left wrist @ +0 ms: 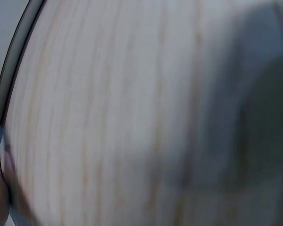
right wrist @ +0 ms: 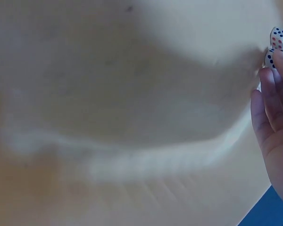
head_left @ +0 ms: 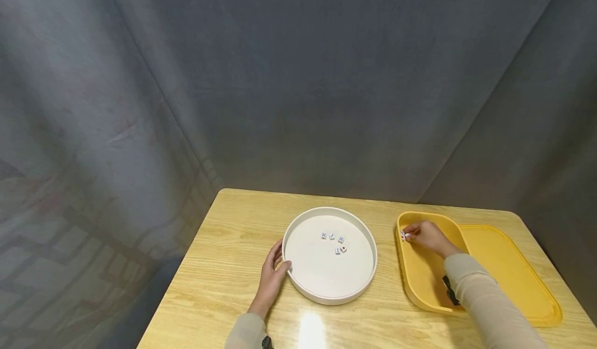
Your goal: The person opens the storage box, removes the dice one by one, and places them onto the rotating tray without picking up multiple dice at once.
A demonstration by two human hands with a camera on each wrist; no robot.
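A: What am I seeing at the right hand (head_left: 426,236)?

B: I am watching its fingers (right wrist: 269,101) pinching white dice (head_left: 404,235) at the far left corner of the yellow tray (head_left: 422,281); the right wrist view is showing 2 dice at the fingertips.

A: And the left hand (head_left: 272,271)?

B: It is resting on the desk (head_left: 219,266), its fingers curling against the outer rim of the round white tray (head_left: 326,292), thumb touching the wall. 5 more dice (head_left: 335,242) are lying apart inside that tray, toward its far half.
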